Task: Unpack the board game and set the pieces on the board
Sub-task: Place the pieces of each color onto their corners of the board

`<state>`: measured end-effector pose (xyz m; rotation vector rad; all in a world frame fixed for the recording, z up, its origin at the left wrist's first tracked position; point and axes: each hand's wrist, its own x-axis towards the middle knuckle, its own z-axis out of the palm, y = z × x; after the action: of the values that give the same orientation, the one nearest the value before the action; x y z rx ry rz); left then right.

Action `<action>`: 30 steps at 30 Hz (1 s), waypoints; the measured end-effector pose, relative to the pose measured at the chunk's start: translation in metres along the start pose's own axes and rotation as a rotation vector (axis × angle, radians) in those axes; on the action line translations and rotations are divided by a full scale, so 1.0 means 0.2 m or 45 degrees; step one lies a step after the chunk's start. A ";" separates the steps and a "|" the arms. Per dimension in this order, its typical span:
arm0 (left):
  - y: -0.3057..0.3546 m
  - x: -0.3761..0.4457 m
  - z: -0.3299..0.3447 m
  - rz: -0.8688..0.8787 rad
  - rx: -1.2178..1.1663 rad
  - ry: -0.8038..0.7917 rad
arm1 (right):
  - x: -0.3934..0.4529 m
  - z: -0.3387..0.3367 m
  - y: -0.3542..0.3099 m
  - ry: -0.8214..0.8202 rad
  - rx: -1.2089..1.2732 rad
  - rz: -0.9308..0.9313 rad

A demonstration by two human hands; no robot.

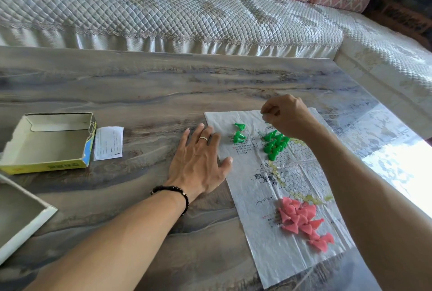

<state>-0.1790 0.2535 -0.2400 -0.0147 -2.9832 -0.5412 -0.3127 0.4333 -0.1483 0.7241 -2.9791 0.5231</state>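
The left hand (198, 164) is lying spread flat, pinning the left edge of the thin paper board (280, 187) to the surface (140, 94). The right hand (287, 117) is hovering curled over the far end; whether it is pinching a piece, I cannot tell. Green pieces (274, 144) are lying tipped at the far end, pink pieces (301, 220) heaped at the near end. The creased sheet looks light, so lifting the left hand could be letting it slide and scatter them.

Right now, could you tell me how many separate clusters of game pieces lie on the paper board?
3: a small green group near the far-left corner, a bigger green cluster beside it, a pink pile nearest. The right hand may hide more.
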 end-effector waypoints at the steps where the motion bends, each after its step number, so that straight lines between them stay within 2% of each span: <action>1: 0.00 0.00 0.00 0.000 0.002 0.002 | -0.01 -0.01 0.01 0.014 0.018 0.029; 13: 0.00 0.00 0.01 -0.002 0.031 0.000 | -0.10 0.01 0.04 -0.104 0.061 0.119; 21: 0.00 0.00 0.00 0.003 0.020 -0.009 | -0.10 0.02 0.05 -0.228 -0.069 0.093; 30: 0.01 0.00 0.00 0.000 0.026 -0.001 | -0.09 0.06 0.05 -0.267 -0.137 0.086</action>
<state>-0.1792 0.2543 -0.2390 -0.0134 -2.9890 -0.5110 -0.3009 0.4448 -0.1644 0.7130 -3.2047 0.3037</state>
